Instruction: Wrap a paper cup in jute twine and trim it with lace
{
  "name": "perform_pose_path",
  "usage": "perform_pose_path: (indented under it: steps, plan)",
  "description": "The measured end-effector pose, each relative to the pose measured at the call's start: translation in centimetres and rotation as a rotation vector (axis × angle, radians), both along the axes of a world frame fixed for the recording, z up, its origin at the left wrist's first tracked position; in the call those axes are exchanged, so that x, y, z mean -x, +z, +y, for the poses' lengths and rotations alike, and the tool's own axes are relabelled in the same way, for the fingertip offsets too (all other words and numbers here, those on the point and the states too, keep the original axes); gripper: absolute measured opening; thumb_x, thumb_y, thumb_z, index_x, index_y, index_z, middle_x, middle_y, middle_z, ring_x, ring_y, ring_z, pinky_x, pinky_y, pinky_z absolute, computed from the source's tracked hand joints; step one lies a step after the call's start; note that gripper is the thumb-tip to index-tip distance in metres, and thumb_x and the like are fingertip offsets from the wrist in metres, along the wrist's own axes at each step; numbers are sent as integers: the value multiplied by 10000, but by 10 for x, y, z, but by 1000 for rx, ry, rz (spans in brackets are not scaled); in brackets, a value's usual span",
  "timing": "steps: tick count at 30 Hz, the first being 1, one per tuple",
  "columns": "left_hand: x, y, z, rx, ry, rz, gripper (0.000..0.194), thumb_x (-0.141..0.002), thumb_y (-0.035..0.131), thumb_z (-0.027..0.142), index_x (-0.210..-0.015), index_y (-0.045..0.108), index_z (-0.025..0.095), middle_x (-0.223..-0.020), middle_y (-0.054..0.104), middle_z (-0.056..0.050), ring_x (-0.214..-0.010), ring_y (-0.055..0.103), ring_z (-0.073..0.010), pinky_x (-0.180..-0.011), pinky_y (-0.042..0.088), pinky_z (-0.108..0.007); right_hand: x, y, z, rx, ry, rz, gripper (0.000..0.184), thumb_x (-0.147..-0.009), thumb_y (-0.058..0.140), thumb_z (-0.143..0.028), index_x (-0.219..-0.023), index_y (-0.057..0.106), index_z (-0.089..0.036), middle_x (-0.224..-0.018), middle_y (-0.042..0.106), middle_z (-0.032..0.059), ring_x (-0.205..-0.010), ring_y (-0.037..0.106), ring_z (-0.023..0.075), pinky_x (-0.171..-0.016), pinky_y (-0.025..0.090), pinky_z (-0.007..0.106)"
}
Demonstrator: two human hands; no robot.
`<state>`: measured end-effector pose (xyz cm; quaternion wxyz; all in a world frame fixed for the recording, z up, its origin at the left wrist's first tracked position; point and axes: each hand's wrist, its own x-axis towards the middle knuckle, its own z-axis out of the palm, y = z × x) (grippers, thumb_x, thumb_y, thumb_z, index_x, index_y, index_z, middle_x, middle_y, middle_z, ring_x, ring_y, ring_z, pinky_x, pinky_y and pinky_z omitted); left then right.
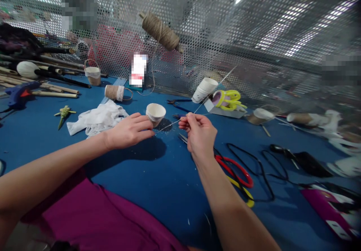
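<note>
A thin, pale, wire-like strand (169,125) runs taut between my hands. My left hand (131,130) is closed, its fingertips at the strand's lower left end. Between thumb and fingers, my right hand (200,134) pinches the strand, and a long straight length sticks out beyond it to the upper right. Just behind the strand stands a small paper cup (156,111) with a brown lower part, upright on the blue table (169,190). Left of the cup lies a heap of white lace fabric (98,117). Scissors (235,170) with red and yellow handles lie partly behind my right wrist.
A twine spool (160,31) hangs on the perforated metal screen. Small twine-wrapped baskets (114,92), stacked paper cups (204,89), pliers (180,101) and a phone (138,70) stand or lie behind my hands. At left are a blue glue gun (21,95) and sticks (53,93); black cords (262,168) lie right.
</note>
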<state>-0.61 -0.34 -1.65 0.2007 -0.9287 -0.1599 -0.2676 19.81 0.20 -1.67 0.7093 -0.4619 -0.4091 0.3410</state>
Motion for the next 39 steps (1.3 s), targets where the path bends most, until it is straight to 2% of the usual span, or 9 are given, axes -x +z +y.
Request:
perform_pose_path:
  steps: [4,6,8,12,14,17,27,31,39]
  plan:
    - [-1,2,-2,-60,-12,3,188,-875,448,169,-788,615,163,-726,635,-33,-666,508,-141,-591,321,-284,0,0,0,-3,0,-3,127,-675,663,-232,-612,590,-148,-514,630,-31,-426,568,76,-445,482,208]
    - [-4,0,-4,65,6,-61,201,-864,466,182,-731,614,164,-717,628,-34,-652,487,-138,-586,300,-290,0,0,-1,-10,-5,-5,136,-673,669,-239,-610,587,-150,-517,630,-32,-427,567,76,-448,483,210]
    - [-8,-3,-6,433,46,-258,175,-820,529,202,-668,604,161,-714,607,-34,-672,471,-136,-605,302,-292,0,1,-1,-18,-10,-5,140,-675,671,-243,-613,586,-151,-519,629,-33,-429,567,76,-450,483,212]
    - [-21,-11,-12,1472,149,-877,152,-704,632,220,-608,535,152,-647,505,3,-613,421,-99,-589,323,-261,0,3,-2,-56,-22,8,137,-671,675,-248,-629,585,-153,-518,626,-38,-432,565,75,-452,478,211]
    - [-26,-13,-14,1765,172,-981,217,-717,596,256,-581,459,157,-570,436,29,-512,368,-72,-515,304,-239,0,4,-2,-85,-21,12,134,-669,675,-245,-631,587,-152,-521,627,-37,-433,565,77,-450,475,213]
    - [-30,-13,-15,2018,156,-994,239,-700,581,264,-565,416,158,-529,405,44,-458,345,-49,-474,292,-215,1,4,-2,-97,-21,-2,133,-678,669,-244,-630,585,-153,-523,626,-35,-433,564,77,-451,472,217]
    - [-23,-5,-15,2356,-42,-896,223,-574,694,200,-520,491,125,-473,477,31,-456,394,-51,-462,271,-195,-1,5,-3,-24,76,88,120,-676,668,-241,-625,585,-171,-522,621,-46,-439,558,67,-454,459,208]
    - [-21,-5,-14,2351,-90,-876,243,-568,711,202,-511,487,128,-464,476,34,-456,392,-54,-469,275,-201,-1,7,-3,-10,121,107,117,-682,663,-250,-629,589,-177,-531,622,-46,-450,561,67,-457,459,207]
    - [-20,-10,-10,2214,-2,-890,275,-581,712,237,-522,462,140,-492,459,42,-477,394,-59,-498,303,-213,-1,8,-4,19,173,155,128,-698,657,-280,-659,570,-194,-573,621,-54,-511,574,61,-508,475,201]
